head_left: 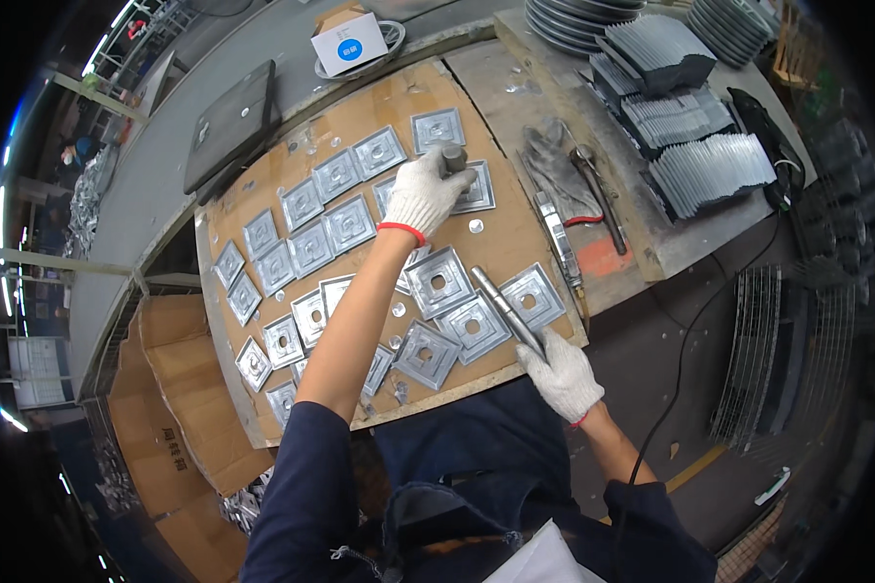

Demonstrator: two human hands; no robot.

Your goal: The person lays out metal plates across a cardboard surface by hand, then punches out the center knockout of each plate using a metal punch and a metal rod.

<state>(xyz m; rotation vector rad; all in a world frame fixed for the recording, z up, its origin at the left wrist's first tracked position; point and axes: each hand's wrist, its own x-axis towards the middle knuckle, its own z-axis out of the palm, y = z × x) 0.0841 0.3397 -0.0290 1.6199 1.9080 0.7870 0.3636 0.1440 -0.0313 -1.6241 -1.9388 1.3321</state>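
Note:
My left hand [423, 197], in a white knit glove with a red cuff, reaches over the far rows of square metal plates [349, 222]. Its fingers are closed round a short dark grey cylinder [454, 156], just above a plate [476, 190]. My right hand [561, 379], gloved alike, grips the lower end of a long silver metal rod [501, 303]. The rod slants up and left over the near plates, beside one with a round centre hole [546, 307]. Several near plates show such holes. My left forearm hides part of the middle rows.
Brown cardboard [360, 107] covers the bench. To its right lie a marker-like tube [558, 238], a grey glove [557, 173] and a hammer-like tool [601, 199]. Stacked metal fins [710, 175] stand farther right. A black laptop-like slab [231, 126] and white box [348, 47] are at back left.

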